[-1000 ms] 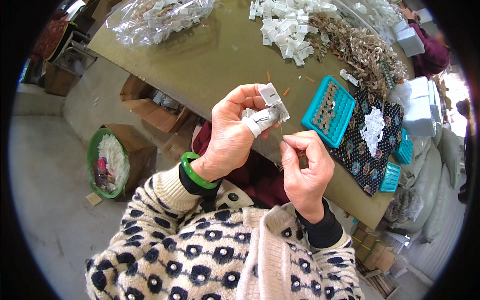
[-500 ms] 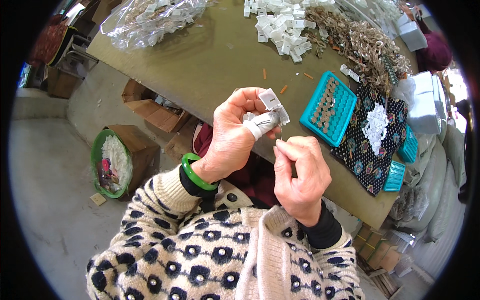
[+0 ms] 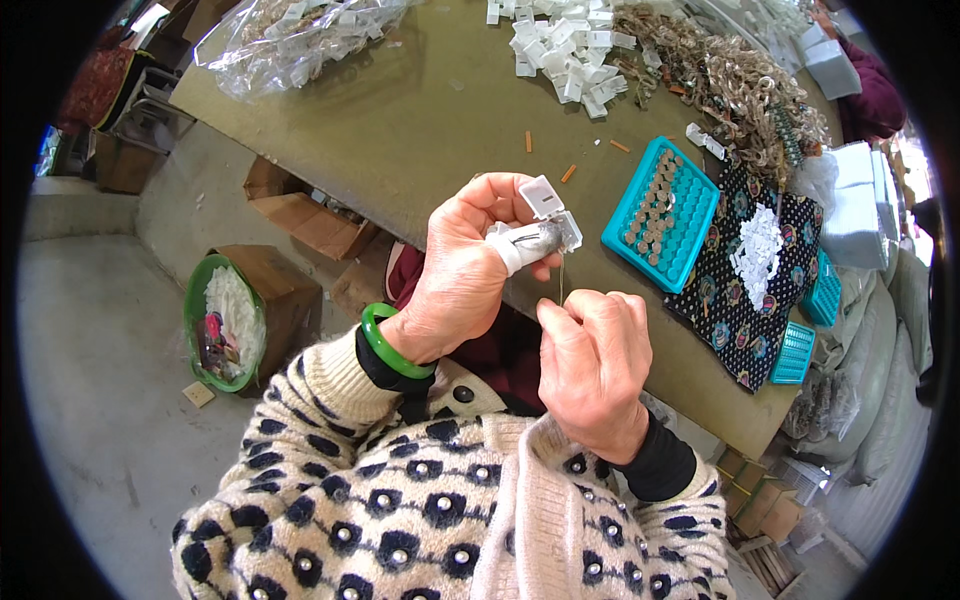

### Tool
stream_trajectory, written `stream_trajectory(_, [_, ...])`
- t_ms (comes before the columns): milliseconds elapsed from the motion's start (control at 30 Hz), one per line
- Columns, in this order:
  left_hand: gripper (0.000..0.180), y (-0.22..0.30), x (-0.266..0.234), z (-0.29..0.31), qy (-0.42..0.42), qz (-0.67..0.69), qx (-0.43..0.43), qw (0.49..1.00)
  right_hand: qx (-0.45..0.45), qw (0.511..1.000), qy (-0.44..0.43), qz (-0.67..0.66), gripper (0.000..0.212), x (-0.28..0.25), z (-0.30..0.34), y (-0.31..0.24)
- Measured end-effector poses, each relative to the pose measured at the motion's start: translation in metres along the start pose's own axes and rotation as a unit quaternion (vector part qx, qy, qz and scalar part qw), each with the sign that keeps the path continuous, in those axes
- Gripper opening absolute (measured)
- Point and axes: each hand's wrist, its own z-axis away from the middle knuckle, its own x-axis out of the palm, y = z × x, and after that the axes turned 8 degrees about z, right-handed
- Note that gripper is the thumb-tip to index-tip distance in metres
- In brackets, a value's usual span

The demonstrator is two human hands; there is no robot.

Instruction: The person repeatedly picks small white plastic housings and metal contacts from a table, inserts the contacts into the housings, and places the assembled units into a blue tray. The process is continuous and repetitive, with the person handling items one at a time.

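My left hand (image 3: 462, 268), with a green bangle (image 3: 378, 340) at its wrist, is closed round a small white plastic case (image 3: 541, 197). The case's lid stands up, and part of it is hidden behind my thumb. A white wrap (image 3: 512, 248) covers that thumb, and its tip looks grey. From the case a thin strand (image 3: 562, 280) hangs down to my right hand (image 3: 598, 365), whose thumb and forefinger pinch its lower end. Whether the strand is thread or wire I cannot make out.
On the table (image 3: 400, 130) lie a pile of white cases (image 3: 575, 60), a heap of brownish cords (image 3: 740, 90) and a clear bag (image 3: 300, 50). A teal tray (image 3: 625, 225) holds round pieces. White bits (image 3: 757, 255) rest on dark patterned cloth (image 3: 700, 310). A green basket (image 3: 200, 290) stands on the floor.
My right hand has moved down and slightly left, away from the case. More of the strand shows between the hands. The left hand has stayed almost still.
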Motion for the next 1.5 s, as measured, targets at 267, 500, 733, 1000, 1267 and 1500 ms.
stream_trajectory(267, [0.024, 0.006, -0.001, 0.000, 0.009, 0.001, -0.046, 0.999, -0.007, 1.000, -0.018, 0.007, 0.019, 0.002, 0.001, 0.000])
stream_trajectory(500, [0.022, 0.008, -0.004, 0.001, 0.007, -0.016, -0.051, 0.999, -0.020, 0.999, -0.024, 0.015, 0.018, -0.003, 0.001, 0.001])
stream_trajectory(733, [0.022, 0.010, -0.003, 0.002, 0.007, -0.006, -0.062, 0.998, -0.039, 0.999, -0.027, 0.023, 0.018, -0.006, 0.000, 0.000])
stream_trajectory(1000, [0.022, 0.013, -0.004, 0.005, -0.006, -0.005, -0.054, 0.999, -0.056, 0.997, -0.043, 0.034, 0.021, -0.008, -0.005, -0.003])
stream_trajectory(1267, [0.022, 0.006, -0.007, 0.006, -0.010, 0.009, -0.028, 1.000, -0.068, 0.996, -0.046, 0.029, 0.024, -0.009, -0.009, -0.009])
stream_trajectory(1500, [0.021, 0.007, -0.009, 0.006, -0.017, 0.062, -0.040, 0.997, -0.056, 0.997, -0.042, 0.017, 0.024, -0.002, -0.006, -0.014])
